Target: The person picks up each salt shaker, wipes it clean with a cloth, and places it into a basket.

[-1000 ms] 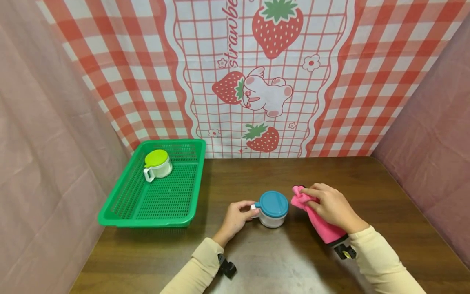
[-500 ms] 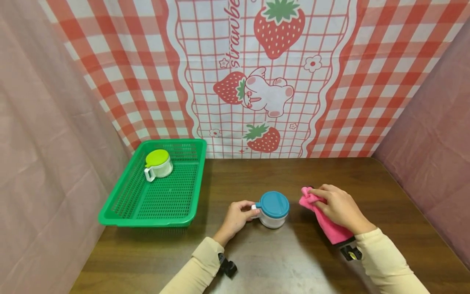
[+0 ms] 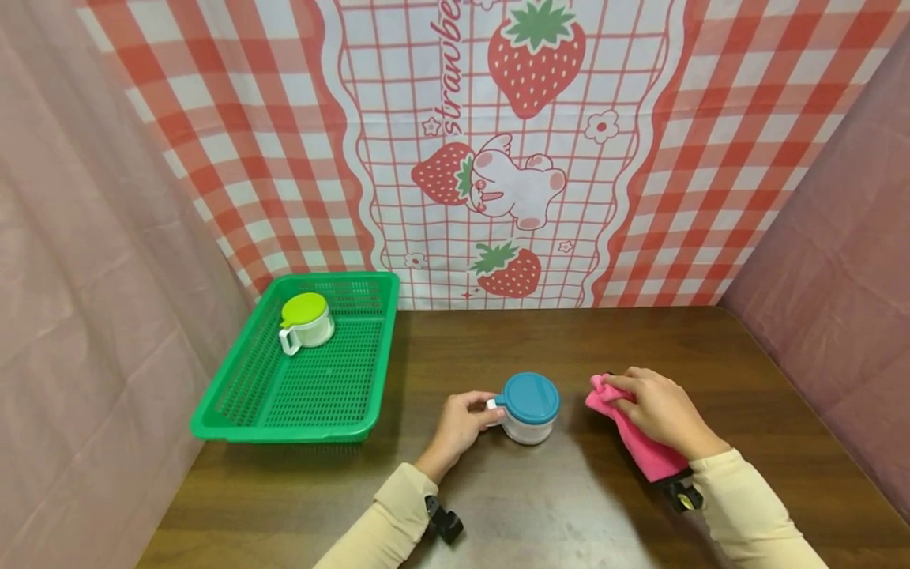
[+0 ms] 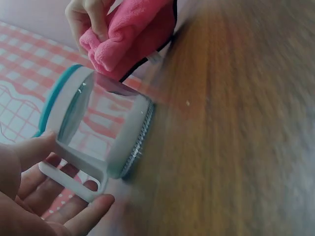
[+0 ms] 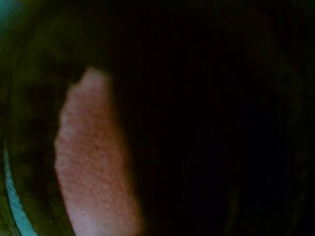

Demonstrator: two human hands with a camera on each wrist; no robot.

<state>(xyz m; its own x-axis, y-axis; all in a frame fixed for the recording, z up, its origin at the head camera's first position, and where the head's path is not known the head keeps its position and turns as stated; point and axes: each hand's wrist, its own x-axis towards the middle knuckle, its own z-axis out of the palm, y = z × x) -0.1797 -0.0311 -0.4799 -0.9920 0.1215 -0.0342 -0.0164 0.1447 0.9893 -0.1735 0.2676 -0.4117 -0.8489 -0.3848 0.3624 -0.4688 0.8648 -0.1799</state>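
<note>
My left hand (image 3: pixel 458 431) holds the white handle (image 4: pixel 74 177) of a clear seasoning jar (image 3: pixel 529 431) that has a blue lid (image 3: pixel 531 397). The jar stands upright on the wooden table. To its right, apart from it, my right hand (image 3: pixel 661 411) pinches a bunched pink cloth (image 3: pixel 629 435) with a dark edging. In the left wrist view the cloth (image 4: pixel 128 34) appears beyond the jar. The right wrist view is mostly dark, with only a pinkish patch showing.
At the left stands a green plastic basket (image 3: pixel 377 379). A second jar (image 3: pixel 316 328) with a yellow-green lid sits in its back left corner. A checked strawberry curtain (image 3: pixel 398 237) hangs behind the table (image 3: pixel 462 348), and pink curtains close off both sides.
My right hand has moved right with the pink cloth, away from the jar, and slightly toward me. The left hand and the blue-lidded jar have stayed in place.
</note>
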